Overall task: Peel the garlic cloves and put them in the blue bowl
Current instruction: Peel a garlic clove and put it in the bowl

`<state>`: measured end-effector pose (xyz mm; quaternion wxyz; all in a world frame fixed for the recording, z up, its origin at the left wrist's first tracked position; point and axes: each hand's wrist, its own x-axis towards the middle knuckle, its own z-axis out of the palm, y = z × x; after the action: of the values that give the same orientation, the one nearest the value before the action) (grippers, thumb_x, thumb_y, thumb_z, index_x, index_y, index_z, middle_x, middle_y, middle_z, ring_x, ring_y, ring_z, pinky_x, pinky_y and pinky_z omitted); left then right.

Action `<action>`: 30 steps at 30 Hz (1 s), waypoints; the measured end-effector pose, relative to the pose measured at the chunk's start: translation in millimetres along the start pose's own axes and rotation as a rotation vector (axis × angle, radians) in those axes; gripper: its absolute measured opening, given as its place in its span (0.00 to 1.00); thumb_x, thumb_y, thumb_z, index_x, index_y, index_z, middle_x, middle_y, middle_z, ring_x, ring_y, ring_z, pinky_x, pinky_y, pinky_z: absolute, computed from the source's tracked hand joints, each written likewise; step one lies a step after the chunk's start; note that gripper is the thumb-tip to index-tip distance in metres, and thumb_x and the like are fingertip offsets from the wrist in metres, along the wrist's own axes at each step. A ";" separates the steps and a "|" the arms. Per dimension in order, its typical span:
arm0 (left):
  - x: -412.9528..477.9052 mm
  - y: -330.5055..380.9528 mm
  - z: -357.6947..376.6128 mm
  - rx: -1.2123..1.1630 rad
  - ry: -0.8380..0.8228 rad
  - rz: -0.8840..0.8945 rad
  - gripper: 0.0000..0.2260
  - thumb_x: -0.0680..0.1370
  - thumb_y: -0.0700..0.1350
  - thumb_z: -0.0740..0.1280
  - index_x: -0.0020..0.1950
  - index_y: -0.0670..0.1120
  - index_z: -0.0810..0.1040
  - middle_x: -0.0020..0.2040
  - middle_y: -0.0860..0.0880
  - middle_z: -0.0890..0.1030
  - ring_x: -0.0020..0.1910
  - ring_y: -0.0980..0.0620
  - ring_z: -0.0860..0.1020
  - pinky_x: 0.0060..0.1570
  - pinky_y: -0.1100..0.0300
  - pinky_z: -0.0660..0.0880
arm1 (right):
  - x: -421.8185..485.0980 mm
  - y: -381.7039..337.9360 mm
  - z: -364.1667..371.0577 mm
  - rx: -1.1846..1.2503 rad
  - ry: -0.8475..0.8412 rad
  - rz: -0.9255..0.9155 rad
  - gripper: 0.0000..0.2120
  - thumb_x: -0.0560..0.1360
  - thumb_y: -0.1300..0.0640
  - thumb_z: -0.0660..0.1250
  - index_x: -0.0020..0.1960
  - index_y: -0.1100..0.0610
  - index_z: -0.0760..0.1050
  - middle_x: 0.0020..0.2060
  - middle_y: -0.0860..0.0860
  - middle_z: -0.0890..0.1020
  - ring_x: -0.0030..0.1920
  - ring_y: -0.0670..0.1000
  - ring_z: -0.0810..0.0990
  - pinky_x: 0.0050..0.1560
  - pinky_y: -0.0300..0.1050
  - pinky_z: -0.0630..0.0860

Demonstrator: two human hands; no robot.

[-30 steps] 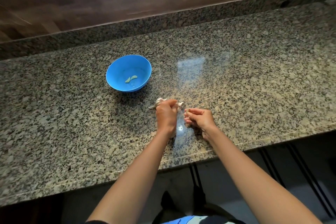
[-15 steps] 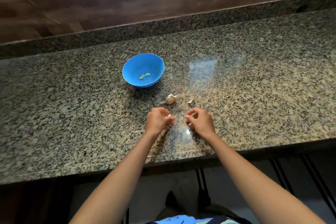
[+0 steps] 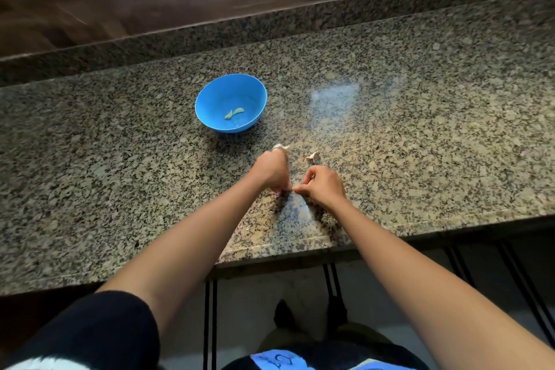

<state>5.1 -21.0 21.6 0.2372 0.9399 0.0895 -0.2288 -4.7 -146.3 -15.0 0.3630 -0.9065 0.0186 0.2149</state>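
Apart half a second ago, the hands have closed up: left hand (image 3: 271, 171) and right hand (image 3: 324, 186) meet fingertip to fingertip over the speckled granite table (image 3: 420, 144), each grip narrow, pinching what I judge to be a small pale garlic clove (image 3: 292, 188), barely visible. Peeling is starting. Beyond lie the papery garlic head (image 3: 280, 147), a skin scrap (image 3: 312, 155) and the round blue plastic bowl (image 3: 210, 94) holding two peeled cloves (image 3: 234, 113).

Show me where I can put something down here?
The countertop is bare right of the blue bowl and skin scrap, and left of the bowl. It's crowded from the bowl to the left hand and right hand, around the garlic bulb.
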 end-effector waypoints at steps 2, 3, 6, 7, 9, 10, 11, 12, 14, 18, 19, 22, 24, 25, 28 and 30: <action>-2.8 5.6 1.4 0.098 0.050 0.023 0.09 0.69 0.33 0.71 0.47 0.37 0.75 0.49 0.42 0.78 0.44 0.48 0.80 0.43 0.55 0.80 | 1.5 -0.7 1.1 -0.015 0.013 0.029 0.10 0.70 0.52 0.71 0.37 0.52 0.70 0.33 0.46 0.76 0.30 0.43 0.69 0.29 0.35 0.63; -3.6 7.6 3.1 0.142 0.084 0.049 0.06 0.69 0.32 0.70 0.44 0.37 0.76 0.51 0.42 0.77 0.44 0.48 0.79 0.43 0.55 0.80 | 2.1 -1.0 2.0 -0.020 0.017 0.042 0.10 0.71 0.53 0.71 0.37 0.52 0.70 0.32 0.46 0.75 0.29 0.43 0.68 0.28 0.35 0.62; -4.0 10.3 13.0 0.267 0.174 0.133 0.07 0.72 0.30 0.64 0.36 0.38 0.72 0.55 0.40 0.74 0.42 0.48 0.78 0.44 0.55 0.80 | 6.0 -0.7 4.6 -0.049 0.032 0.055 0.09 0.73 0.55 0.69 0.38 0.52 0.70 0.32 0.46 0.74 0.29 0.44 0.69 0.27 0.35 0.62; -4.1 10.7 17.2 0.284 0.191 0.155 0.10 0.73 0.30 0.62 0.33 0.40 0.69 0.55 0.40 0.74 0.42 0.47 0.78 0.44 0.55 0.80 | 6.8 -1.1 5.5 -0.052 0.035 0.059 0.08 0.73 0.56 0.69 0.38 0.52 0.71 0.32 0.46 0.75 0.30 0.44 0.70 0.27 0.35 0.63; -6.8 12.0 17.1 0.278 0.204 0.186 0.13 0.74 0.31 0.61 0.32 0.42 0.65 0.53 0.39 0.75 0.41 0.45 0.78 0.44 0.52 0.79 | 7.5 -0.5 6.1 -0.033 0.034 0.062 0.07 0.73 0.56 0.69 0.38 0.53 0.72 0.32 0.46 0.75 0.32 0.46 0.73 0.29 0.36 0.65; -7.8 9.7 14.0 0.250 0.187 0.192 0.12 0.74 0.32 0.63 0.32 0.42 0.67 0.52 0.39 0.75 0.41 0.45 0.79 0.44 0.52 0.80 | 6.3 0.2 5.7 -0.027 0.031 0.048 0.07 0.72 0.56 0.70 0.39 0.53 0.72 0.33 0.46 0.76 0.33 0.47 0.73 0.30 0.36 0.67; -7.2 4.3 10.6 0.171 0.145 0.187 0.10 0.73 0.34 0.66 0.33 0.41 0.70 0.50 0.41 0.76 0.41 0.47 0.79 0.43 0.53 0.80 | 4.3 0.8 4.5 -0.018 0.021 0.022 0.06 0.72 0.55 0.70 0.40 0.53 0.73 0.34 0.46 0.76 0.34 0.47 0.74 0.32 0.37 0.69; -6.7 -3.6 7.4 0.038 0.093 0.167 0.05 0.72 0.35 0.69 0.37 0.39 0.75 0.48 0.43 0.78 0.39 0.50 0.79 0.43 0.55 0.80 | 2.2 2.6 3.1 0.013 0.000 -0.012 0.05 0.72 0.54 0.70 0.42 0.54 0.75 0.35 0.47 0.77 0.35 0.48 0.75 0.34 0.37 0.71; -11.5 -18.4 2.5 -0.285 0.035 0.129 0.04 0.72 0.37 0.71 0.45 0.38 0.81 0.42 0.46 0.81 0.37 0.53 0.78 0.44 0.58 0.80 | -1.6 5.8 -1.2 0.184 -0.076 -0.099 0.08 0.73 0.53 0.67 0.50 0.55 0.77 0.39 0.50 0.81 0.33 0.48 0.78 0.34 0.38 0.74; -28.3 -24.0 10.9 -0.529 0.153 0.177 0.07 0.72 0.38 0.71 0.49 0.41 0.83 0.44 0.46 0.83 0.43 0.52 0.81 0.48 0.58 0.79 | -5.3 6.0 -9.4 0.337 -0.189 -0.163 0.10 0.76 0.58 0.63 0.55 0.59 0.78 0.40 0.49 0.82 0.28 0.42 0.79 0.34 0.36 0.78; -29.4 -24.6 12.8 -0.530 0.195 0.190 0.06 0.71 0.39 0.71 0.47 0.42 0.83 0.44 0.47 0.83 0.43 0.52 0.81 0.48 0.58 0.79 | -5.5 4.4 -10.8 0.331 -0.199 -0.161 0.10 0.76 0.59 0.63 0.54 0.61 0.79 0.39 0.50 0.82 0.26 0.40 0.77 0.31 0.33 0.76; -31.4 -29.4 10.2 -0.499 0.258 0.221 0.05 0.70 0.41 0.73 0.45 0.44 0.84 0.40 0.52 0.83 0.40 0.56 0.80 0.45 0.60 0.78 | -7.7 -2.2 -14.9 0.375 -0.278 -0.182 0.09 0.75 0.62 0.64 0.53 0.62 0.78 0.42 0.53 0.83 0.23 0.38 0.75 0.24 0.29 0.69; -37.4 -32.9 6.4 -0.457 0.243 0.256 0.05 0.72 0.41 0.71 0.47 0.44 0.84 0.38 0.53 0.82 0.38 0.58 0.79 0.42 0.63 0.77 | -9.4 -6.3 -15.7 0.431 -0.335 -0.197 0.09 0.75 0.62 0.64 0.52 0.63 0.79 0.38 0.53 0.83 0.22 0.41 0.74 0.23 0.30 0.68; -39.7 -35.5 4.7 -0.363 0.241 0.304 0.05 0.73 0.41 0.70 0.48 0.43 0.83 0.39 0.51 0.81 0.38 0.56 0.78 0.42 0.62 0.76 | -9.4 -7.5 -15.5 0.407 -0.335 -0.217 0.09 0.75 0.61 0.65 0.52 0.62 0.79 0.36 0.52 0.82 0.23 0.42 0.73 0.24 0.30 0.68; -40.1 -44.4 4.4 -0.025 0.245 0.468 0.08 0.78 0.43 0.64 0.46 0.40 0.80 0.41 0.47 0.80 0.38 0.51 0.78 0.43 0.56 0.78 | -6.2 -7.4 -11.9 0.136 -0.222 -0.367 0.09 0.74 0.60 0.66 0.52 0.62 0.79 0.37 0.51 0.82 0.30 0.44 0.75 0.30 0.31 0.71; -39.5 -39.3 3.8 -0.008 0.212 0.418 0.11 0.80 0.44 0.61 0.45 0.40 0.79 0.40 0.47 0.80 0.37 0.52 0.77 0.41 0.57 0.77 | -5.7 -4.6 -6.1 -0.017 -0.093 -0.529 0.09 0.74 0.62 0.66 0.53 0.62 0.79 0.42 0.54 0.83 0.36 0.46 0.79 0.37 0.31 0.74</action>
<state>-42.0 9.0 21.3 0.2724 0.9558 -0.0820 -0.0744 -6.7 -147.7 -5.8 0.3994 -0.8719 -0.2377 0.1541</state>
